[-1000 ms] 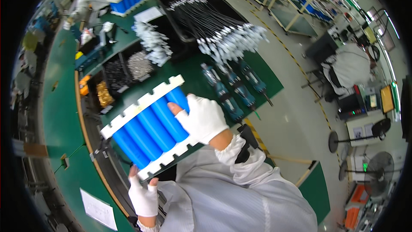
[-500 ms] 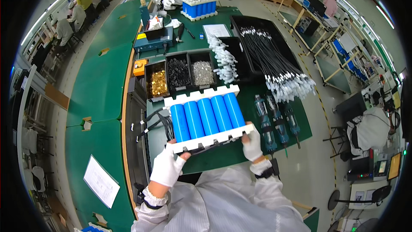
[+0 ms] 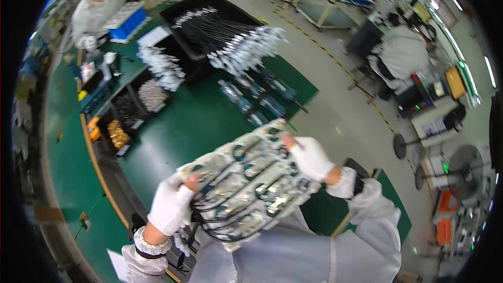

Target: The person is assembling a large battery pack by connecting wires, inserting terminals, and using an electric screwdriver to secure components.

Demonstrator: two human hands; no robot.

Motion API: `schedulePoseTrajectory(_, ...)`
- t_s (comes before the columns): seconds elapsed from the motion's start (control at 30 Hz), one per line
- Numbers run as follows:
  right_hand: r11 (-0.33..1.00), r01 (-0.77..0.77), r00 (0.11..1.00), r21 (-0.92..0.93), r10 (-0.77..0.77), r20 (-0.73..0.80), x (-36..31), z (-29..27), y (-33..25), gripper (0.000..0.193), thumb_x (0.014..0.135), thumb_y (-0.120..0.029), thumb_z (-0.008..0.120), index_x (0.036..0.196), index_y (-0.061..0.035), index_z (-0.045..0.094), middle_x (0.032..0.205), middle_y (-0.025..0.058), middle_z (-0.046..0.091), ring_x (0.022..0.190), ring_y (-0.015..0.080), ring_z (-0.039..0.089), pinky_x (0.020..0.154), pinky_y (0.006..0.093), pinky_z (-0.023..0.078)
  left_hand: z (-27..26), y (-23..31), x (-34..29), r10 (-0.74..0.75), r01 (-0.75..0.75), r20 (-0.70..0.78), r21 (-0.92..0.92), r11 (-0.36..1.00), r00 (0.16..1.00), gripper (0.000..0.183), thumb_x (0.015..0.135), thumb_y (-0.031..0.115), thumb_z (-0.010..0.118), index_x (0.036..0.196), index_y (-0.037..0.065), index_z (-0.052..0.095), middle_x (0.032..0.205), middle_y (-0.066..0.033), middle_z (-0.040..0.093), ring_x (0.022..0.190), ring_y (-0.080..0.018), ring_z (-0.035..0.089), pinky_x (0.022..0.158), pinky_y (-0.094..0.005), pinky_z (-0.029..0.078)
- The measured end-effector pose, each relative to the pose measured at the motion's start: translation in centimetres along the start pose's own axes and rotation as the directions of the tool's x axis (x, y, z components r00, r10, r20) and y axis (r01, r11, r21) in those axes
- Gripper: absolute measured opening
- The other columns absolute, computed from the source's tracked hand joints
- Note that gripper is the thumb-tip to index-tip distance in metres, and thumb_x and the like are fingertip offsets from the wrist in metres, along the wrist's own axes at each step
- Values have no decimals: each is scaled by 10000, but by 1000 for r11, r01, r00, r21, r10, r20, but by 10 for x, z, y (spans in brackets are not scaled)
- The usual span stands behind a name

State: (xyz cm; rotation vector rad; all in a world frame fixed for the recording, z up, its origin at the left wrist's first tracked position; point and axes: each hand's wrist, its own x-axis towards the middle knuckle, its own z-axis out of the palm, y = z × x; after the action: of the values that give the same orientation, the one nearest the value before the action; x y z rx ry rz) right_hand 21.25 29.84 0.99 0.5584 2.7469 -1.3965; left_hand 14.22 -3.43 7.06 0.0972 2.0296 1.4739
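Note:
Between my two white-gloved hands is a battery pack [image 3: 251, 183], its wired face toward me. Black wires run across rows of round cell ends in a white plastic frame, and its blue cells are hidden from this angle. My left hand [image 3: 172, 204] grips the pack's left edge, thumb on the wired face. My right hand [image 3: 310, 160] clasps the upper right edge, thumb also on top. The pack is tilted and held over the table's near edge, close to my body. Loose wire ends with white connectors [image 3: 181, 242] hang below my left hand. Motion smears the pack's details.
Screwdriver-like power tools [image 3: 254, 99] lie on the green table [image 3: 178, 141]. Bins of gold [image 3: 118, 133], black and silver small parts stand at left. A black tray [image 3: 178, 13] holds many cables. Across the table, a co-worker [image 3: 97, 15] is beside another blue battery pack [image 3: 127, 23].
The pack has turned over from its blue cell side to its wired face and come nearer my body. My view has swung right, so the table appears rotated.

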Motion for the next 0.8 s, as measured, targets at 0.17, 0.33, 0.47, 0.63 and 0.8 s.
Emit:
schedulePoseTrajectory(0.17, 876, -482, 776, -4, 424, -468, -177, -124, 54, 586, 1064, -502, 497, 730, -22, 518, 658, -16, 426, 673, 121, 367, 613, 334, 358, 174, -6, 49, 274, -305, 455, -6, 952, 847, 375, 968, 378, 677, 1042, 11, 653, 806, -34, 650, 650, -131, 588, 629, -328, 502)
schedulePoseTrajectory(0.33, 801, -565, 386, 199, 470, -794, -308, -212, 139, 501, 1050, -411, 579, 788, 6, 673, 667, -24, 576, 658, 78, 446, 600, 287, 403, 370, 26, 73, 289, -301, 729, -119, 946, 621, 392, 951, 390, 692, 869, 12, 629, 630, -36, 569, 519, -130, 516, 522, -343, 441)
schedulePoseTrajectory(0.47, 747, -554, 246, 368, 569, -784, -335, -229, 153, 455, 1026, -409, 624, 856, -2, 733, 713, -19, 637, 631, 58, 481, 574, 256, 411, 479, 31, 85, 219, -181, 865, -152, 972, 452, 380, 960, 382, 696, 927, 5, 665, 653, -23, 564, 534, -132, 499, 516, -330, 419)
schedulePoseTrajectory(0.63, 716, -563, 224, 414, 614, -757, -404, -251, 246, 462, 985, -431, 679, 926, 23, 738, 830, 21, 684, 713, 82, 549, 625, 269, 444, 543, 14, 69, 220, -76, 892, -207, 975, 395, 378, 930, 308, 743, 1122, -10, 672, 791, -78, 653, 573, -150, 546, 529, -315, 442)
schedulePoseTrajectory(0.8, 566, -710, 37, 419, 625, -780, -403, -233, 282, 500, 961, -447, 659, 1037, 42, 729, 905, 42, 689, 761, 137, 584, 674, 309, 470, 529, 19, 69, 146, -196, 977, -114, 974, 155, 338, 959, 205, 670, 1211, -14, 619, 852, -96, 676, 567, -157, 602, 513, -338, 473)
